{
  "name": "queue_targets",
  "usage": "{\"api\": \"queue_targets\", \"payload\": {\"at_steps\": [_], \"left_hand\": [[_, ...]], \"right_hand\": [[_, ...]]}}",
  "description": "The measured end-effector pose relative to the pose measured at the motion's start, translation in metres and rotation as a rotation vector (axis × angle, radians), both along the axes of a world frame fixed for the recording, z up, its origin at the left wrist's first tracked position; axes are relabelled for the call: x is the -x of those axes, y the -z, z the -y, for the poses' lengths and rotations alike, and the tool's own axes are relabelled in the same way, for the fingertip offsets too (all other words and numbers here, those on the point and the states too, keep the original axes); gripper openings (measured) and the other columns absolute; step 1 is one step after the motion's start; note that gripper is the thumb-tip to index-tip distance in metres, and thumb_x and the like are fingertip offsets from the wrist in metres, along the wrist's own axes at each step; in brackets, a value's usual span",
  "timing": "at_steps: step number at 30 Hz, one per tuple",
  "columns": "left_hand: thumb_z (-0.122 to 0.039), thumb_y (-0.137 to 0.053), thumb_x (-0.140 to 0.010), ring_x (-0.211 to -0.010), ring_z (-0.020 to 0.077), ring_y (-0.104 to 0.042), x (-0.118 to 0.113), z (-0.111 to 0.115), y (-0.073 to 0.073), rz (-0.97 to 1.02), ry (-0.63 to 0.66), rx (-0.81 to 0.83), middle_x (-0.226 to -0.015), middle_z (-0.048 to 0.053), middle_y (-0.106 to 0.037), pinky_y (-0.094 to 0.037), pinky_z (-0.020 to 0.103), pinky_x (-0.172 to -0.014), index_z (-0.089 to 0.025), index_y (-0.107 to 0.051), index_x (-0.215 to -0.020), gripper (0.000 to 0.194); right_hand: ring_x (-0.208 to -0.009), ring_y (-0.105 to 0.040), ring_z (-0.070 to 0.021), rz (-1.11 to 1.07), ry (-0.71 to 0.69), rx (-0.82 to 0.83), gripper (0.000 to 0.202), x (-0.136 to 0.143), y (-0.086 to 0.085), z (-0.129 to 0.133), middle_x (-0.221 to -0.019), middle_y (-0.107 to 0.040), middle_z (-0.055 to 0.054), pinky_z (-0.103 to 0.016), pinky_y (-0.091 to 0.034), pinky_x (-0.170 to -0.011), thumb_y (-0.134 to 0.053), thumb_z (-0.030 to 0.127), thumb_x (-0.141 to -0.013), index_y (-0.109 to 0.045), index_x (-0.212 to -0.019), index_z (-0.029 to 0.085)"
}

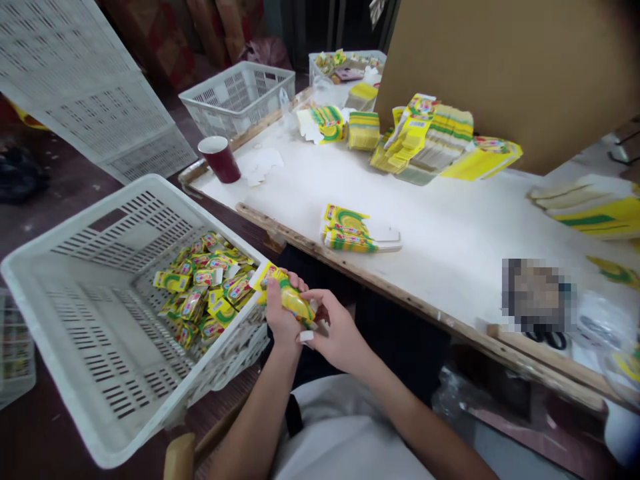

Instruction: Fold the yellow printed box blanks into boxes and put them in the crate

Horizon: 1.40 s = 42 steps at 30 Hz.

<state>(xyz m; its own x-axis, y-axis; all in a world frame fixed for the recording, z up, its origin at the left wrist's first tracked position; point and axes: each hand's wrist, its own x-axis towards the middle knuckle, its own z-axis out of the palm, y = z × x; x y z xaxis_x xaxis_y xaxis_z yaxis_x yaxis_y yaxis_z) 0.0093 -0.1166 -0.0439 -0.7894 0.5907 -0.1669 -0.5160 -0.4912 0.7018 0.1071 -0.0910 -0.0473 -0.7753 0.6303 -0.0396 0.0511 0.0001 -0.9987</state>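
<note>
A small yellow and green package (293, 301) is held between my two hands beside the rim of a large white crate (105, 360). My left hand (283, 319) is wrapped round its left part, thumb on top. At its lower right end my right hand (340, 333) pinches it, with a small white flap showing near the fingers. Inside the crate lies a pile of similar yellow and green packages (200, 287). On the white table (430, 233) just ahead lie flat yellow and green cartons (347, 230).
A dark red cup (220, 160) stands at the table's left corner. Stacks of folded yellow cartons (430, 137) lie at the back. Another white crate (237, 100) sits beyond the table's left edge. Black scissor handles (547, 339) and clear plastic (605, 323) are at right.
</note>
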Motion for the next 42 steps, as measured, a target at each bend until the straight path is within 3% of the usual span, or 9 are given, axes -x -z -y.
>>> {"api": "queue_targets", "payload": {"at_steps": [9,15,20,23,28,31,35,39,42], "left_hand": [[-0.067,-0.067,-0.058,-0.08,0.0149,-0.055,-0.003,0.004,0.005,-0.429,0.156,0.12,-0.096,0.004,-0.058,-0.048,0.027,-0.073,-0.022,-0.054,-0.108,0.069],[-0.038,-0.064,-0.078,-0.059,0.0093,-0.053,0.004,0.007,0.004,-0.523,0.057,0.307,-0.067,-0.002,-0.061,-0.045,0.02,-0.059,-0.018,-0.064,-0.08,0.021],[-0.033,-0.061,-0.081,-0.094,0.0177,-0.061,0.012,0.015,-0.018,-0.631,-0.027,0.365,-0.1,0.004,-0.066,-0.047,0.026,-0.083,-0.019,-0.066,-0.098,0.023],[-0.032,-0.069,-0.074,-0.126,0.0248,-0.043,0.017,0.023,-0.043,-0.958,-0.079,0.386,-0.132,0.008,-0.05,-0.031,0.037,-0.107,-0.023,-0.049,-0.127,0.058],[-0.039,-0.084,-0.049,-0.125,0.0363,-0.041,0.016,0.023,-0.043,-1.341,0.376,0.61,-0.134,0.015,-0.047,-0.033,0.05,-0.104,-0.02,-0.037,-0.136,0.101],[-0.031,-0.072,-0.065,-0.107,0.032,-0.056,0.01,0.016,-0.024,-1.283,0.544,0.755,-0.117,0.013,-0.057,-0.045,0.046,-0.089,-0.019,-0.044,-0.126,0.069],[-0.024,-0.066,-0.069,-0.099,0.0279,-0.059,0.004,0.011,-0.013,-1.277,0.489,0.728,-0.111,0.009,-0.059,-0.047,0.04,-0.082,-0.022,-0.044,-0.122,0.058],[-0.026,-0.068,-0.068,-0.102,0.0262,-0.059,0.002,0.011,-0.016,-1.335,0.512,0.59,-0.115,0.008,-0.058,-0.047,0.037,-0.085,-0.026,-0.038,-0.13,0.068],[-0.023,-0.067,-0.068,-0.112,0.0261,-0.054,-0.001,0.011,-0.017,-1.387,0.504,0.532,-0.127,0.008,-0.051,-0.045,0.037,-0.091,-0.028,-0.029,-0.136,0.078]], "right_hand": [[-0.058,-0.05,-0.0108,0.013,0.109,0.095,0.035,-0.014,-0.004,-0.026,-0.068,-0.053,0.005,-0.024,-0.043,-0.054,-0.068,0.018,-0.063,-0.056,-0.096,0.022],[-0.056,-0.048,-0.011,0.009,0.096,-0.001,0.007,-0.018,-0.012,-0.027,-0.064,-0.052,0.003,-0.024,-0.04,-0.051,-0.061,0.022,-0.072,-0.055,-0.071,0.019],[-0.068,-0.054,-0.0173,0.076,0.292,-0.48,0.012,-0.029,-0.019,-0.041,-0.075,-0.058,-0.001,-0.031,-0.046,-0.063,-0.054,0.016,-0.08,-0.064,-0.082,0.023],[-0.084,-0.054,-0.0223,0.173,0.469,-0.919,0.028,-0.039,-0.023,-0.056,-0.081,-0.06,-0.004,-0.04,-0.044,-0.08,-0.049,0.01,-0.082,-0.07,-0.088,0.028],[-0.077,-0.052,-0.0191,0.18,0.255,-1.132,0.031,-0.039,-0.03,-0.063,-0.073,-0.058,-0.001,-0.043,-0.038,-0.094,-0.053,0.009,-0.083,-0.072,-0.083,0.033],[-0.09,-0.053,-0.0206,0.114,0.261,-1.008,0.031,-0.038,-0.032,-0.061,-0.087,-0.058,-0.002,-0.044,-0.036,-0.099,-0.057,0.012,-0.081,-0.069,-0.097,0.036],[-0.123,-0.042,-0.0261,-0.046,0.467,-0.498,0.065,-0.037,-0.026,-0.059,-0.134,-0.043,-0.009,-0.044,-0.04,-0.1,-0.063,0.033,-0.079,-0.035,-0.137,0.031],[-0.122,-0.049,-0.0229,-0.123,0.167,0.05,0.048,-0.03,-0.017,-0.055,-0.132,-0.052,-0.007,-0.041,-0.04,-0.103,-0.051,0.041,-0.087,-0.044,-0.132,0.025],[-0.115,-0.055,-0.0246,-0.133,0.039,0.269,0.043,-0.025,-0.015,-0.054,-0.123,-0.061,-0.007,-0.043,-0.043,-0.101,-0.053,0.043,-0.085,-0.054,-0.123,0.024]]}}
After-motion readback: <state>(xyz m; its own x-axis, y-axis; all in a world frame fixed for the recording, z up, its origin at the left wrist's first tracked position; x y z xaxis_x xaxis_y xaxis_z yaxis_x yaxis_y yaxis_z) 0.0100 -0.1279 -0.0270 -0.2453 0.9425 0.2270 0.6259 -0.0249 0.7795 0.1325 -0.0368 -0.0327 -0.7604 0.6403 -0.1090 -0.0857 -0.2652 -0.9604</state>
